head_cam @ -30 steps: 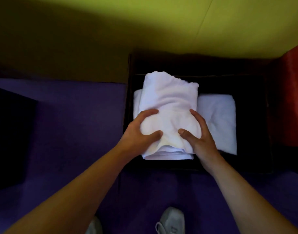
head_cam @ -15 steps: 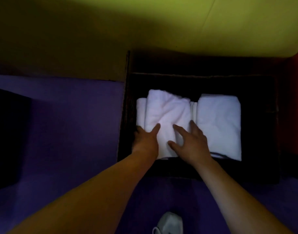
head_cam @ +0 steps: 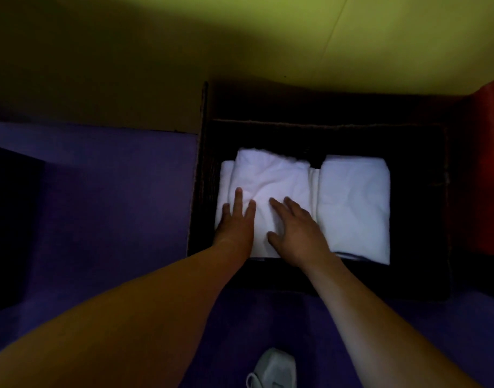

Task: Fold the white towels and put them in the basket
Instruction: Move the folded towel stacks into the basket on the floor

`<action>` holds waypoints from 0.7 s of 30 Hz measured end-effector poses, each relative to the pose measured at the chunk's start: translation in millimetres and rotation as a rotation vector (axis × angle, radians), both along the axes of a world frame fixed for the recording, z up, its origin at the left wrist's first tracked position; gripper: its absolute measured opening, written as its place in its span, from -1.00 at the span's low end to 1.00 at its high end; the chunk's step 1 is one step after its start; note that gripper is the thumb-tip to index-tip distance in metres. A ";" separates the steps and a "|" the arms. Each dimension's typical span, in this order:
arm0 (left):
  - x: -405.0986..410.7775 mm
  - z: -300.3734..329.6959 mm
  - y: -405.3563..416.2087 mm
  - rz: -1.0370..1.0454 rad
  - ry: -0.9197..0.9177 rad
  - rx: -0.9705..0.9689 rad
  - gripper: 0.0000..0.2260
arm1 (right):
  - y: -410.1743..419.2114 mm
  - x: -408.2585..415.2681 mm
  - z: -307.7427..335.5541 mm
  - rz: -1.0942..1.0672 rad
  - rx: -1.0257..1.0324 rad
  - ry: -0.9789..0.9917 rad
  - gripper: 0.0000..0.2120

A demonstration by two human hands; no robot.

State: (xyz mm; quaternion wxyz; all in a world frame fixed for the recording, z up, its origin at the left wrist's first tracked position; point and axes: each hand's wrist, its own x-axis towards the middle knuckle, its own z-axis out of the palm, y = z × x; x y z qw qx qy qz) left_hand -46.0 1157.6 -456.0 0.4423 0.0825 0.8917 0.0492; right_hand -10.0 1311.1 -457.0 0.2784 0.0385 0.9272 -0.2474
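Observation:
A dark basket (head_cam: 420, 287) stands on the floor in front of me. Inside it, on the left, a folded white towel (head_cam: 273, 177) lies on top of another white towel whose edge shows at the left (head_cam: 225, 177). A second folded white towel stack (head_cam: 355, 203) lies beside it on the right. My left hand (head_cam: 236, 219) rests flat on the near left part of the top towel, fingers spread. My right hand (head_cam: 296, 231) lies flat on its near right part, fingers apart. Neither hand grips the cloth.
A purple surface (head_cam: 100, 205) spreads to the left of and in front of the basket. Behind is a yellow-green wall (head_cam: 296, 37), and a red object (head_cam: 489, 169) stands at the right. A white shoe (head_cam: 273, 371) shows at the bottom edge.
The folded towel, held up over the basket a second ago, has come down onto the left stack. Both hands let go of it and now lie flat on top.

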 end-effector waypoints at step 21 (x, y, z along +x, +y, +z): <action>29.7 110.1 -24.9 -0.081 0.840 0.150 -0.29 | -16.2 0.6 78.7 -0.169 -0.088 0.108 -0.33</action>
